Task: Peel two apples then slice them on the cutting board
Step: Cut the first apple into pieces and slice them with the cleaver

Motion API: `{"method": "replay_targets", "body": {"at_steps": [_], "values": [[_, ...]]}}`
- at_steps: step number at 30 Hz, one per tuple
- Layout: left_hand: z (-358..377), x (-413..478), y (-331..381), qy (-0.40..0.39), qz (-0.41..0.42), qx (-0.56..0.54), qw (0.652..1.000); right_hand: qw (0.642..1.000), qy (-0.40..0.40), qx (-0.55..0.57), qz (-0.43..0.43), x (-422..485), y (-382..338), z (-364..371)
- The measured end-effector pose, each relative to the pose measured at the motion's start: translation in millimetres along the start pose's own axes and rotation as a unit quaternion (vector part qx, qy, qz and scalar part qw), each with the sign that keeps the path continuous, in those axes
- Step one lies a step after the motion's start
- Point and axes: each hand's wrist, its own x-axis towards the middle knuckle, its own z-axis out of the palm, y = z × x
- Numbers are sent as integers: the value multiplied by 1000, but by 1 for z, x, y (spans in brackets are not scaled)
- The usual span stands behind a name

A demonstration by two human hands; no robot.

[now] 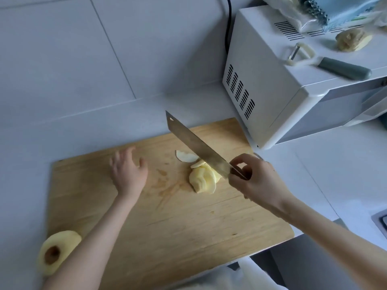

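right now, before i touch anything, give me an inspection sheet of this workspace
surface: wooden cutting board on a white counter, stained near its middle.
job's things: knife tilted over a pile of apple slices; peeled apple at the board's near left corner.
clutter: peeler and a pale lump on the microwave; bags behind them.
hands: right hand grips the knife handle; left hand open over the board, holding nothing.
cables: black cable behind the microwave.
surroundings: tiled wall.

Slices (pixel 202 179) mid cutting board (pixel 167 222); peeled apple (pixel 57 251) left corner; microwave (pixel 293 84) behind-right.
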Motion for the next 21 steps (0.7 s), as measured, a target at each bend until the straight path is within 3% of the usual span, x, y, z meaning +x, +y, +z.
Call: {"method": "replay_targets", "body": {"at_steps": [3, 5, 11, 14, 17, 21], "values": [[-12, 26, -35, -212, -201, -30, 956, 998, -54, 33, 7, 9, -5, 18], [-18, 33, -44, -283, -237, -128, 920, 996, -82, 23, 4, 14, -10, 31], [-26, 7, -29, -316, -153, -160, 923, 993, -119, -16, 20, 23, -16, 58], [-24, -12, -25, -225, -89, -150, 959, 991, -127, -19, 25, 26, -17, 61], [-22, -23, -25, -87, 52, -153, 983, 992, -119, -22, 26, 29, -16, 63], [-11, -47, -28, -111, 262, -71, 956, 992, -118, -47, 17, 30, -14, 69]]}}
